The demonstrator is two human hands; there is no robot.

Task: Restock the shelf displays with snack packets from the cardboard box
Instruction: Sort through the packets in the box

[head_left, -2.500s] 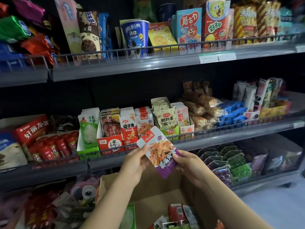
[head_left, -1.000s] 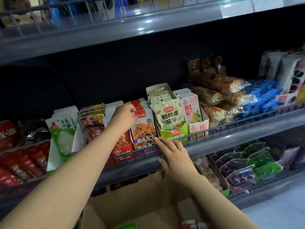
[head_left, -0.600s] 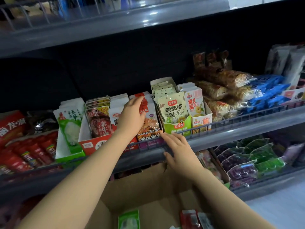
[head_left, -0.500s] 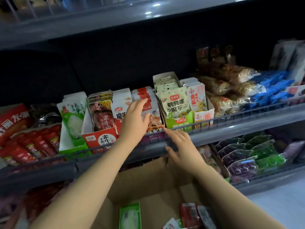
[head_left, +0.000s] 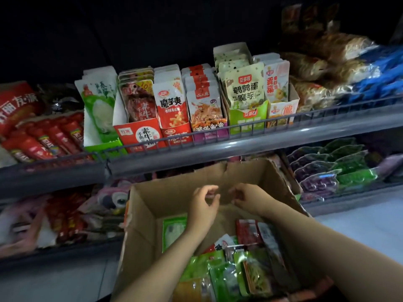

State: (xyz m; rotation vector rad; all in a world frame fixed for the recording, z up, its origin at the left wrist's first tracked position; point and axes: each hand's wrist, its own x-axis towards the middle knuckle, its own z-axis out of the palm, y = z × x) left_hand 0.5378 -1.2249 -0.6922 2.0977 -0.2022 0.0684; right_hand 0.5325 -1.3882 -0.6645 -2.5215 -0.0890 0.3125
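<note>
Shelf (head_left: 250,147) is running across the frame just above the box (head_left: 178,192); its wire rail is fronting a row of upright display cartons.

Box is sitting open directly below the shelf, flaps up. It serves as landmark here.

Cartons above the box are standing nearly full: red one (head_left: 139,136), purple one (head_left: 209,132) with the shredded-snack packs, green one (head_left: 247,117). Up-left of the box, the white-and-green carton (head_left: 102,136) is showing some spare room in front.

Packets (head_left: 235,273) are lying loose in the box's near half, green and red ones mixed, a fair heap. Far half is showing bare cardboard.

Left hand (head_left: 204,207) is hovering inside the box near its far wall, fingers loosely curled, grasping nothing. Right hand (head_left: 247,198) is just beside it, likewise relaxed and empty.

Judgement: restocking is partway. The shelf row is looking well filled, but plenty of packets are waiting in the box, so many trips are remaining.
</note>
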